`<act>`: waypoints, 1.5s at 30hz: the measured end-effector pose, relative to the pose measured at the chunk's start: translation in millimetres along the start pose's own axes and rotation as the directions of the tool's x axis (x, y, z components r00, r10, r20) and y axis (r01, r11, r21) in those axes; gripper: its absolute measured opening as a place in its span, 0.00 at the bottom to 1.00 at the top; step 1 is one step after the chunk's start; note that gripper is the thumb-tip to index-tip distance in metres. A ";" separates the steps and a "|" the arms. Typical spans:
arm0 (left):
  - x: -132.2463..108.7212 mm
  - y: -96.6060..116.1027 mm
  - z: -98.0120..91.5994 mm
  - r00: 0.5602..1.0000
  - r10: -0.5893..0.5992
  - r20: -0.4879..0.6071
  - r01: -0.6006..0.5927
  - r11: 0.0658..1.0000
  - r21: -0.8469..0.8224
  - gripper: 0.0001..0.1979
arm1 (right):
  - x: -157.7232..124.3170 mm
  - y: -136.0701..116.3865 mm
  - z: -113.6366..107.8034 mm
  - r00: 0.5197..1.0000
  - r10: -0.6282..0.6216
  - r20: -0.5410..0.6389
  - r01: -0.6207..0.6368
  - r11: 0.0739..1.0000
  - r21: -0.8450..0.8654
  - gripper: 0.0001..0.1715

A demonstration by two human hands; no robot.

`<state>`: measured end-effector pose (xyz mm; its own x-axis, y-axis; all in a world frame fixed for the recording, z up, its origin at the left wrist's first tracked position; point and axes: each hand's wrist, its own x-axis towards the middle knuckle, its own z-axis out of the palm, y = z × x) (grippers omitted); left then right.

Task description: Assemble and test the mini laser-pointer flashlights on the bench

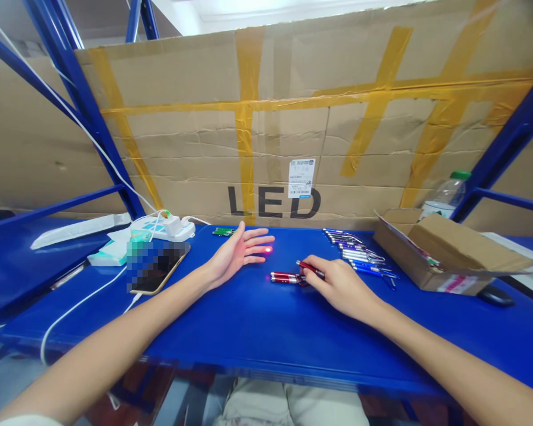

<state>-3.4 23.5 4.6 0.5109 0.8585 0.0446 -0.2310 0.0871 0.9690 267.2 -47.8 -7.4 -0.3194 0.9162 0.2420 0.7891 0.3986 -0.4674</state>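
Note:
My right hand (337, 281) is closed around a slim red laser pointer (310, 269), its tip aimed left. Just below that tip, more red pointers (285, 277) lie on the blue table; their far ends are hidden by my fingers. My left hand (237, 253) is open, palm facing right and fingers stretched, holding nothing. A bright red light spot (268, 249) shows at its fingertips. Several blue, purple and silver pen-shaped pointers (359, 254) lie in a row beyond my right hand. Small green pointers (223, 232) lie behind my left hand.
An open cardboard box (426, 260) stands at the right, with a black mouse (495, 296) beside it and a bottle (448, 192) behind. To the left are a phone (164, 272), a white power strip (184, 229), cables and a tissue pack (106, 253). A large cardboard sheet (195, 154) closes off the back.

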 end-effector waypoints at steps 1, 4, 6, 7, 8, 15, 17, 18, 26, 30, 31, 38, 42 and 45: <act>0.1 -0.2 -0.3 1.000 0.003 0.003 -0.003 1.000 0.005 0.36 | 0.6 0.9 -0.1 1.000 0.018 -0.013 -0.018 1.000 -0.004 0.18; 0.0 -0.2 -0.8 1.000 0.009 0.015 -0.009 1.000 0.015 0.36 | 0.9 1.2 -0.9 0.999 0.035 -0.018 -0.035 0.999 -0.004 0.18; -0.3 0.0 -0.7 1.000 0.006 0.014 -0.006 1.000 0.008 0.36 | -0.3 -0.8 -1.6 1.000 0.004 0.000 -0.004 1.000 0.007 0.18; -0.4 0.2 -0.5 1.000 0.003 0.011 -0.003 1.000 0.005 0.36 | -1.2 -2.1 -2.0 1.000 -0.022 0.014 0.022 1.000 0.015 0.19; -0.5 0.3 -0.4 1.000 0.001 0.008 -0.001 1.000 0.002 0.36 | -2.3 -3.6 -2.3 0.998 -0.051 0.031 0.051 0.998 0.024 0.19; 0.3 -0.3 -1.0 1.000 0.003 0.015 -0.003 1.000 0.021 0.36 | -7.4 -10.5 -3.0 0.955 -0.250 0.158 0.229 0.964 0.136 0.16; 0.0 -0.3 -1.0 1.000 0.006 0.010 -0.006 1.000 0.020 0.36 | -6.6 -10.0 -2.8 0.966 -0.221 0.133 0.207 0.972 0.116 0.16; -0.2 -0.2 -0.8 1.000 0.007 0.009 -0.007 1.000 0.019 0.36 | -5.7 -9.1 -2.6 0.977 -0.188 0.104 0.178 0.979 0.094 0.17; 0.5 -0.9 -0.4 1.000 0.002 0.004 -0.002 1.000 0.003 0.36 | 2.2 4.1 -1.3 0.992 0.061 -0.106 -0.057 0.998 0.042 0.18; -0.1 -0.4 -0.2 1.000 -0.001 0.010 0.001 1.000 0.001 0.36 | 0.3 0.8 -2.1 0.998 0.007 -0.061 -0.003 0.998 0.065 0.18; -0.3 -0.3 -0.1 1.000 -0.001 0.012 0.001 1.000 0.001 0.36 | -1.0 -1.3 -2.5 0.999 -0.030 -0.037 0.032 0.997 0.072 0.19; 0.7 -1.2 -1.9 1.000 0.000 0.023 0.000 1.000 0.010 0.37 | -9.3 -11.4 -2.9 0.958 -0.248 0.142 0.229 0.964 0.137 0.17; 0.3 -1.2 -1.6 1.000 -0.002 0.019 0.002 1.000 0.013 0.36 | -6.1 -6.2 -0.9 0.986 -0.161 0.042 0.156 0.982 0.105 0.19; -0.3 -1.3 -1.6 1.000 -0.001 0.022 0.001 1.000 0.016 0.36 | -1.5 0.1 -0.8 0.995 -0.042 -0.090 0.051 0.993 0.103 0.20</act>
<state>-4.7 23.9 2.9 0.5297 0.8468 0.0489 -0.2173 0.0797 0.9728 268.2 -49.2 -7.1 -0.3035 0.8913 0.3369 0.7136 0.4469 -0.5395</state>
